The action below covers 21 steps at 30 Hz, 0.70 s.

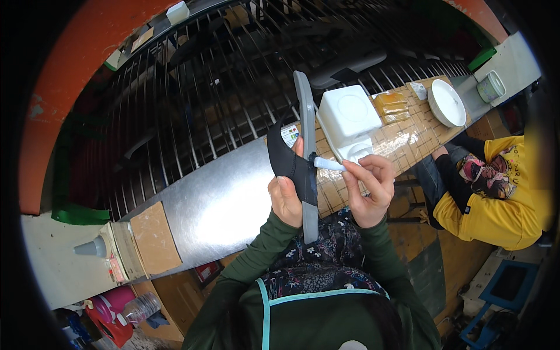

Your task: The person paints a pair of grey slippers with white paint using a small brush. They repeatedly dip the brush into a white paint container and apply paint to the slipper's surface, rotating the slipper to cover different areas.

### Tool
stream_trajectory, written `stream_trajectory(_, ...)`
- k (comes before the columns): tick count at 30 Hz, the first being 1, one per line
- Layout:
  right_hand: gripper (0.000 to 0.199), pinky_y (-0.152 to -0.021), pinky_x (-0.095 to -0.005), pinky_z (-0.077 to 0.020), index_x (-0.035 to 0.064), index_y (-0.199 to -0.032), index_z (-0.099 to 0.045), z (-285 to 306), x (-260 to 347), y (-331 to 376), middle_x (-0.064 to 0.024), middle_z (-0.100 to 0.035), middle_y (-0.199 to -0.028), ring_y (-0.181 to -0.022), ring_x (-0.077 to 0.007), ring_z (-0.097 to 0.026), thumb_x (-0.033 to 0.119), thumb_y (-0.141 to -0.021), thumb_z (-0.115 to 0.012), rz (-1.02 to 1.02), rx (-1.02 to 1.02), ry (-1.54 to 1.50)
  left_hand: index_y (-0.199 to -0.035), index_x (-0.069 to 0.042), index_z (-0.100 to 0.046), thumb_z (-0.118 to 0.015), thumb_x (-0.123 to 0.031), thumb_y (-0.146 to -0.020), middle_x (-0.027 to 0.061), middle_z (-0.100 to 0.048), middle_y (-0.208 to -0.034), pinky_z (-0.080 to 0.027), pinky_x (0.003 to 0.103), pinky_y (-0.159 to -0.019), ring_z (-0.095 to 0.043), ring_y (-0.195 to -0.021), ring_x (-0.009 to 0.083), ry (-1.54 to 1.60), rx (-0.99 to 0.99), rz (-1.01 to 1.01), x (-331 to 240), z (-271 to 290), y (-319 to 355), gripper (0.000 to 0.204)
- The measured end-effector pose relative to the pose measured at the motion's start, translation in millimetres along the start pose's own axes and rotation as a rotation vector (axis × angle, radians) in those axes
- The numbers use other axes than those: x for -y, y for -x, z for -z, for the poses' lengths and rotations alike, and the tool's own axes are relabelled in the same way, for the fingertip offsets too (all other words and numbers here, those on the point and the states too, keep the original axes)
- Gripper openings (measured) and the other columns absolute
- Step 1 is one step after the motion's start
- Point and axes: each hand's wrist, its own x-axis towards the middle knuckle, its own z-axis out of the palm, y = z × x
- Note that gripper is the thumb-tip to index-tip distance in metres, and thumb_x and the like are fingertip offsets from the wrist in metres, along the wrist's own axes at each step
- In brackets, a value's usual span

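Upright in front of me stands a slide sandal (pixel 305 111) with a grey sole and a wide black strap (pixel 284 153). My left hand (pixel 286 201) is closed on it at the strap, some fingers showing inside the strap opening. A label with coloured marks shows there too. Between the thumb and fingers of my right hand (pixel 371 189) is a slim white stick (pixel 328 164), perhaps a rolled piece of cloth. Its tip touches the sandal where strap and sole meet. Just beyond my right hand sits a square white plastic container (pixel 349 112).
Cardboard (pixel 408 143) covers the right of the metal bench (pixel 227 201), bearing yellow blocks (pixel 392 107) and a white bowl (pixel 448 105). Beyond runs a rack of metal bars (pixel 233 116) carrying dark and grey pieces. A person in a yellow shirt (pixel 504 213) sits at the right.
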Motion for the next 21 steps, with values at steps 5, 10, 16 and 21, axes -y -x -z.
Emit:
stream_trajectory(5,0.028,-0.074,-0.0279,-0.0341,0.0134,-0.098,-0.076,7,-4,-1,-0.0016,-0.059,-0.094,-0.072,-0.0135,-0.052,0.007,-0.072,-0.079,-0.017,0.106,-0.009,-0.145,0.007,-0.033,-0.013,-0.058,-0.1,0.02,-0.052,-0.135,-0.04,0.033,-0.101,-0.052,-0.12,0.0227,-0.05,0.028,0.007,-3,3,-2,0.082)
stream_trajectory(10,0.025,-0.066,-0.0244,-0.0434,0.0063,-0.099,-0.074,11,-5,-3,-0.0047,-0.055,-0.095,-0.072,-0.0121,-0.055,-0.001,-0.076,-0.074,0.042,0.161,-0.009,-0.145,0.006,-0.034,-0.012,-0.057,-0.1,0.0196,-0.053,-0.134,-0.041,0.032,-0.099,-0.054,-0.116,0.022,-0.015,0.012,-0.017,-4,0,-4,0.081)
stream_trajectory(16,0.026,-0.074,-0.0286,-0.0323,0.0123,-0.097,-0.076,12,-3,-1,-0.0013,-0.059,-0.092,-0.07,-0.0133,-0.051,0.007,-0.072,-0.079,0.006,0.144,0.01,-0.145,0.007,-0.034,-0.011,-0.057,-0.101,0.0197,-0.051,-0.137,-0.039,0.033,-0.102,-0.052,-0.121,0.023,-0.023,0.014,0.028,-8,-1,-5,0.081)
stream_trajectory(21,0.026,-0.074,-0.0291,-0.0332,0.0123,-0.096,-0.076,12,-3,2,-0.0013,-0.06,-0.092,-0.072,-0.0145,-0.051,0.006,-0.071,-0.078,0.0,0.155,-0.009,-0.145,0.006,-0.034,-0.011,-0.055,-0.101,0.019,-0.05,-0.138,-0.038,0.033,-0.103,-0.052,-0.122,0.0234,-0.037,0.015,0.001,-11,-1,-8,0.079)
